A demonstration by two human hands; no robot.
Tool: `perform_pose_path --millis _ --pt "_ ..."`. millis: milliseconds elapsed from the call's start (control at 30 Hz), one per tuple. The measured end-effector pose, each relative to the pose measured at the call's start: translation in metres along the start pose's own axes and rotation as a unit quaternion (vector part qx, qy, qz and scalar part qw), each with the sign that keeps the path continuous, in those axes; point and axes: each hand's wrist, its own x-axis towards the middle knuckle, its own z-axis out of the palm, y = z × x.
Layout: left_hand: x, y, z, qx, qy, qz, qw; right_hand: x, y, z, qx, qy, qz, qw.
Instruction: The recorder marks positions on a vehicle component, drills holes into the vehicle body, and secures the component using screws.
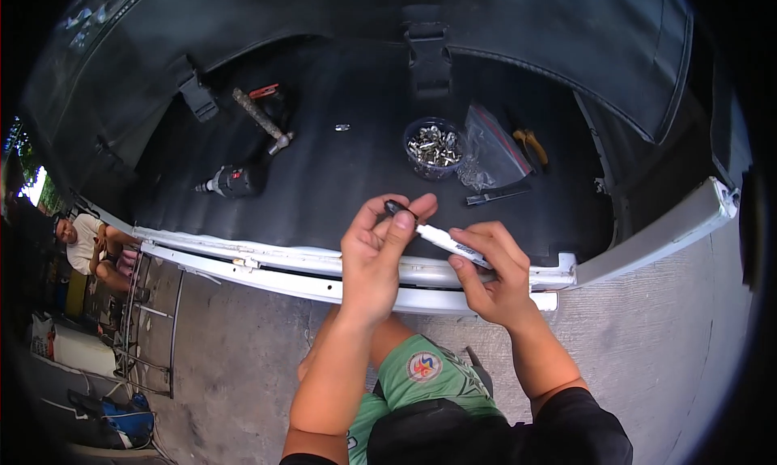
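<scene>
Between my hands is a white marker pen [437, 237], angled over the white metal edge [307, 272] of a black-lined bed. My left hand [371, 263] pinches its black cap [398, 209] between thumb and fingers. Gripping the white barrel from the other side is my right hand [498, 275]. The cap sits at the narrow end of the pen; whether it is fully off, I cannot tell. Beyond my hands lie a clear tub [424, 171] of small shiny metal pieces, a clear zip bag [500, 151], yellow-handled pliers [530, 147] and a slim black tool [498, 195].
A hammer [261, 118], a drill [233, 182] and a red-and-black item [264, 91] lie at the left on the black sheet [324, 190]. One metal piece [342, 127] lies apart. Black buckles [429, 56] hang behind. A person [85, 242] sits far left, near a metal frame [170, 327].
</scene>
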Motion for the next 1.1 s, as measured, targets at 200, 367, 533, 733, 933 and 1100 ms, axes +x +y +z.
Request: perform_pose_path --millis 200,367,533,733,933,1100 --pt "-0.036 -0.008 0.006 0.039 -0.008 -0.009 0.999 -0.018 -0.014 0.004 0.027 0.015 0.001 1.000" --pt "-0.062 -0.019 0.018 0.068 -0.040 0.012 0.997 -0.040 -0.031 -0.007 0.231 -0.014 0.158 0.960" --pt "-0.066 -0.027 0.018 0.114 -0.097 -0.022 0.988 -0.051 -0.034 -0.019 0.279 -0.002 0.306 0.910" --pt "-0.041 0.004 0.009 0.402 -0.041 0.165 0.900 0.022 0.037 -0.073 -0.212 0.099 0.119 0.965" --pt "0.042 0.071 -0.162 0.652 0.294 0.226 0.662 -0.008 0.039 -0.040 -0.344 -0.017 0.097 0.934" --pt "0.099 0.106 -0.200 0.849 0.160 -0.020 0.503 -0.038 0.025 -0.054 -0.331 0.007 0.045 0.942"
